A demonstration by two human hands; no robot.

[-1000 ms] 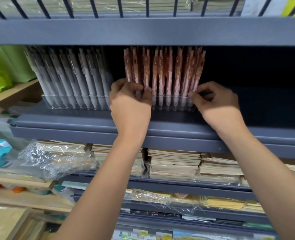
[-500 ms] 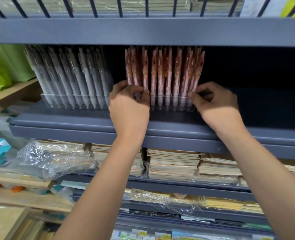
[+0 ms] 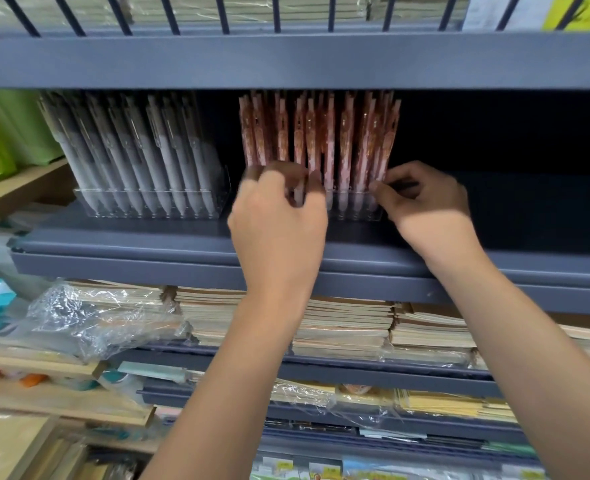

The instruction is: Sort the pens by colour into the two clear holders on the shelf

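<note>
Left hand (image 3: 279,220), blurred, has its fingers curled round pink pens (image 3: 345,140) in the clear holder (image 3: 350,206); right hand (image 3: 428,202) pinches the holder's right end.

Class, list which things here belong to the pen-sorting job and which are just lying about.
Job: grey pens, grey-pen holder, pink pens, pink-pen holder, left hand, right hand.
Lying about: stacked notebooks, plastic wrap, green items.

light: even, bright front | shelf recess dark | left hand (image 3: 279,216) motion-blurred | edges bowed
</note>
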